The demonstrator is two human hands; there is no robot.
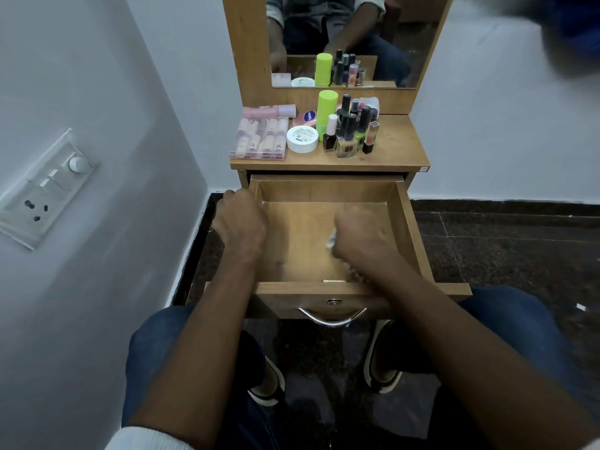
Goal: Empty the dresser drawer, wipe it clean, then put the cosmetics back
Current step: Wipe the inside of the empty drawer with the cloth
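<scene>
Dresser top [396, 147], behind and above the open drawer [410, 228]: clear case of tubes [259, 138] at left, round jar [302, 139] just right of it, nail polish bottles [349, 131] clustered right of the jar, tall cylinder [326, 108] behind, mirror [406, 43] at the back.

Right hand [360, 233], motion-blurred inside the drawer [406, 222], hides most of a pale cloth [331, 238]; labels on the cosmetics [324, 128] at 12 o'clock are illegible.
</scene>
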